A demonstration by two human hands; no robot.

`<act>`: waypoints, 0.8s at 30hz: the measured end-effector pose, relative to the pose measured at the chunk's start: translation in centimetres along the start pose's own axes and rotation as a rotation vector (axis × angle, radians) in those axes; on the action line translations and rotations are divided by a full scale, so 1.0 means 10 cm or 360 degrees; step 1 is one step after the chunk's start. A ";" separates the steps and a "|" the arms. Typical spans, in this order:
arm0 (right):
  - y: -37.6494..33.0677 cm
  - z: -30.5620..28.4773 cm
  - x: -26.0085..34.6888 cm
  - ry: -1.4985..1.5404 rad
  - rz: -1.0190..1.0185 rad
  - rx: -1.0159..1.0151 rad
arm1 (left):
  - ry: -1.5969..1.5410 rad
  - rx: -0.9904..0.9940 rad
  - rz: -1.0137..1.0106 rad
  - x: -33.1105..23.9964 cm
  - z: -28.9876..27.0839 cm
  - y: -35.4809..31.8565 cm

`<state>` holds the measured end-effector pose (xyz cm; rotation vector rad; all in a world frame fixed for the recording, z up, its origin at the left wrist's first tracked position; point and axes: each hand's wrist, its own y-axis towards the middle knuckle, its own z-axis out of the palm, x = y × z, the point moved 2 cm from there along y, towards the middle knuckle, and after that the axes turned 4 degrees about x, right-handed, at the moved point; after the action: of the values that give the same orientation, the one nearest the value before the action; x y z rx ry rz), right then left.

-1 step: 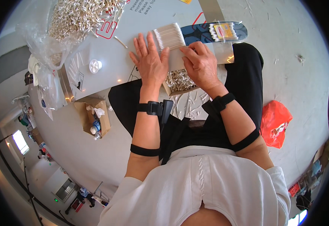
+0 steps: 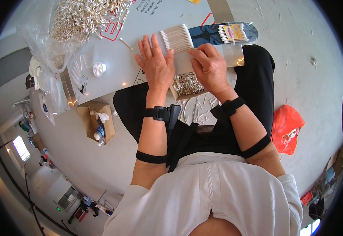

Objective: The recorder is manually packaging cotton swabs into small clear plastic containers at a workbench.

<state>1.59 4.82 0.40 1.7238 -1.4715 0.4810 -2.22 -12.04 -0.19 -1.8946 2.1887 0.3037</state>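
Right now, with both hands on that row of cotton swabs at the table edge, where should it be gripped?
Grip the row of cotton swabs across its two long sides, mid-stick, coming from above. The sticks lie flat and parallel with the tips along the far edge, so squeezing sideways should keep them aligned. The left hand lies flat beside it and the right hand at its near end.

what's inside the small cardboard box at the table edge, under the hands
The cardboard box holds a loose jumble of cotton swabs. The left hand and right hand cover its far part, so how full it is there, or what lies beneath the swabs, cannot be seen.
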 end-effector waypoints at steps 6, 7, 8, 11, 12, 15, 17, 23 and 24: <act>0.00 -0.04 -0.06 0.0396 0.0303 0.0072 | -0.0330 -0.0319 0.0099 0.06 -0.01 -0.09; 0.02 -0.05 -0.05 0.0463 0.0344 0.0094 | -0.0607 -0.0397 0.0024 0.08 -0.03 -0.12; 0.03 -0.07 -0.06 0.0434 0.0322 0.0127 | -0.0888 -0.0479 -0.0054 0.11 -0.03 -0.13; 0.08 -0.11 -0.10 0.0606 0.0377 0.0108 | -0.1003 -0.0323 -0.0055 0.25 -0.21 -0.03; 0.12 -0.12 -0.08 0.0565 0.0346 0.0158 | -0.1051 -0.0359 -0.0095 0.33 -0.28 0.01; 0.21 -0.14 -0.01 0.0390 0.0343 0.0129 | -0.0816 -0.0118 0.0225 0.42 -0.43 0.09; 0.30 -0.09 0.09 0.0272 0.0286 0.0187 | -0.0961 -0.0155 0.0172 0.51 -0.42 0.09; 0.62 0.04 0.40 -0.0335 0.0056 0.0442 | -0.1180 -0.0240 0.0146 0.59 -0.38 0.09; 0.63 0.06 0.40 -0.0364 0.0044 0.0471 | -0.1198 -0.0233 0.0156 0.61 -0.37 0.10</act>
<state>-3.54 1.83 5.00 2.0480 -1.6514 0.5529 -4.20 -18.72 1.50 -1.3955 1.7606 1.0253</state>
